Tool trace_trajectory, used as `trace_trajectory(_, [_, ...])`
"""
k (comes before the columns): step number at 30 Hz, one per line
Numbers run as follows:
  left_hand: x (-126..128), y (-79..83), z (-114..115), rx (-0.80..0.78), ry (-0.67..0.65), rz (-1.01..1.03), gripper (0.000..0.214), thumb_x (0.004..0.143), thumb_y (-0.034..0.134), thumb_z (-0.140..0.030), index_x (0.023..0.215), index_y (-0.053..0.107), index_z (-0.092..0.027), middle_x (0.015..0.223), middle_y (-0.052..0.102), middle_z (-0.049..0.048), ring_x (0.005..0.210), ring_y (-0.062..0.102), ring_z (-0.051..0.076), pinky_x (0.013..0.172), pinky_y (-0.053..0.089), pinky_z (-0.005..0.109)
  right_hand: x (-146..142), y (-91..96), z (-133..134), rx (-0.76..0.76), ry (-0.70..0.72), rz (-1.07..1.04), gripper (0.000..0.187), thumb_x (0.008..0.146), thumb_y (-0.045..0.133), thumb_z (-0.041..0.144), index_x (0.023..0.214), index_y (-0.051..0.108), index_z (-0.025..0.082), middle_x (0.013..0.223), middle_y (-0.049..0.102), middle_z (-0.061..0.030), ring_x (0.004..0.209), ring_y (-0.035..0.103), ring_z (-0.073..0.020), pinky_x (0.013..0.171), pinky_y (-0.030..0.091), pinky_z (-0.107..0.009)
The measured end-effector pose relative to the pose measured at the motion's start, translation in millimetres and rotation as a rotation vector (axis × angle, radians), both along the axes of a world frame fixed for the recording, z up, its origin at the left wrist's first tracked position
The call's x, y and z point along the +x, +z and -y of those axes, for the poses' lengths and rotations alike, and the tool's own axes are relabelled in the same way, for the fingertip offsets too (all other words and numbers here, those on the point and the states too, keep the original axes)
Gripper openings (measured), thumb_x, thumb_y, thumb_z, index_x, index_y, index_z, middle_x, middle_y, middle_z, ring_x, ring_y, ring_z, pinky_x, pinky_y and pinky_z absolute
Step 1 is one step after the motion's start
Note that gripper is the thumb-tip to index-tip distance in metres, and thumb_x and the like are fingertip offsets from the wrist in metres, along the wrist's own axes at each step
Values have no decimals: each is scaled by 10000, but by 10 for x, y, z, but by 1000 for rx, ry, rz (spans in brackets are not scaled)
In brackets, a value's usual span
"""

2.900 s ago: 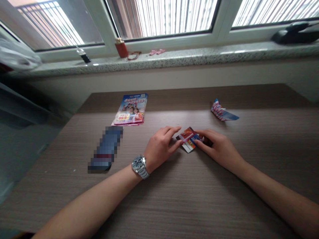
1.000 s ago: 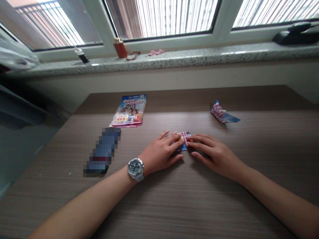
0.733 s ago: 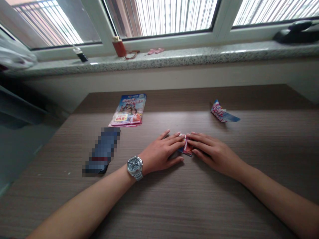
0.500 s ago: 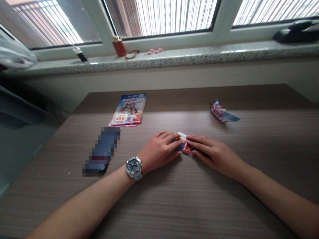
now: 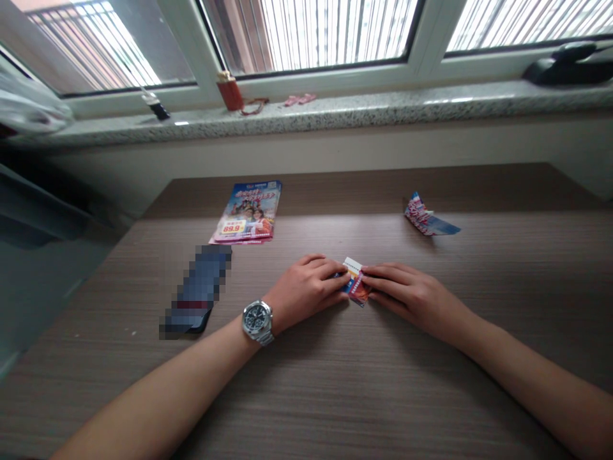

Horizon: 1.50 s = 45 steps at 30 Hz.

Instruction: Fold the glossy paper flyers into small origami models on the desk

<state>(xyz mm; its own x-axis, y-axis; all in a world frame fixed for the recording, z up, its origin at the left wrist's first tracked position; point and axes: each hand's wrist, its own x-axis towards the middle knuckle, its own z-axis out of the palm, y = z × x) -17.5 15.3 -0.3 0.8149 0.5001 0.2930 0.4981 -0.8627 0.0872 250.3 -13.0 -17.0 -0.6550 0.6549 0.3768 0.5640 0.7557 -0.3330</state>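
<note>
Now that your left hand (image 5: 311, 285) has drawn its fingers closer together, it sits narrow along the left side of the small folded paper (image 5: 356, 282), fingertips touching it and thumb by the near edge; whether it pinches the paper or only presses it, you cannot tell from this view. Your right hand (image 5: 416, 291) meets it from the right, also narrow, fingertips on the paper and thumb tucked low, with the same doubt about a pinch. The paper lies between your 2 hands, around the middle of the worktop (image 5: 335, 383), set at a slant.

What has changed is the part facing you: 0.7 s ago mostly blue and red showed, while now a white strip stands out at the far end, with yellow and blue, a lettered stripe and orange-red toward the near right. That suggests a layer has been turned, and your 2 hands seem to be bearing on it.

Farther out, the watch (image 5: 257, 318) circles your left wrist, and a dark, blurred slab (image 5: 198, 291) lies to its left. Beyond, the leaflet stack (image 5: 249, 214) at far left and the colourful folded piece (image 5: 425, 218) at far right have stayed put.
</note>
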Motion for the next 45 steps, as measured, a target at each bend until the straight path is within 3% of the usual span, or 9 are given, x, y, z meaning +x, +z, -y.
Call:
trace_trajectory(10, [8,-12,-19,45,-17,35,297,1020,520,-388,1221,666,-224,1197,713,35,1088,658,199,1015,491,388,63,24,-59,80,64,56,298,972,577,191,1252,679,186,1279,698,-120,1141,663,-247,984,568,-390])
trace_trajectory(18, [10,-4,3,-10,-23,26,313,1013,530,-380,1255,648,-221,1250,687,63,1141,643,213,1049,468,400,112,50,-102,86,144,109,350,956,588,142,1293,662,205,1313,687,-106,1198,646,-246,1014,557,-396])
trace_trajectory(22, [14,-10,19,-32,-5,34,340,1003,543,-407,1273,624,-218,1274,680,53,1160,639,209,1075,453,403,99,48,-89,56,119,88,323,979,559,170,1278,671,217,1279,706,-97,1155,666,-243,977,578,-406])
trace_trajectory(26, [28,-9,31,-25,8,56,259,1022,515,-356,1173,653,-198,1243,693,42,1144,640,192,1056,467,362,69,51,-75,28,94,21,304,977,566,183,1248,687,248,1236,727,-77,1094,690,-233,934,595,-392])
trace_trajectory(35, [44,4,61,-91,113,49,260,1029,489,-354,1028,706,-212,970,673,48,874,588,183,779,479,308,24,33,-49,-91,46,-92,246,991,537,188,1177,692,229,1160,726,-94,1065,673,-216,913,570,-375])
trace_trajectory(45, [74,-81,26,-186,209,139,217,1000,558,-359,964,700,-198,923,687,38,855,608,176,765,466,296,-63,54,-16,-190,-126,-226,169,978,572,247,1089,700,235,1009,737,-73,892,699,-200,781,569,-325])
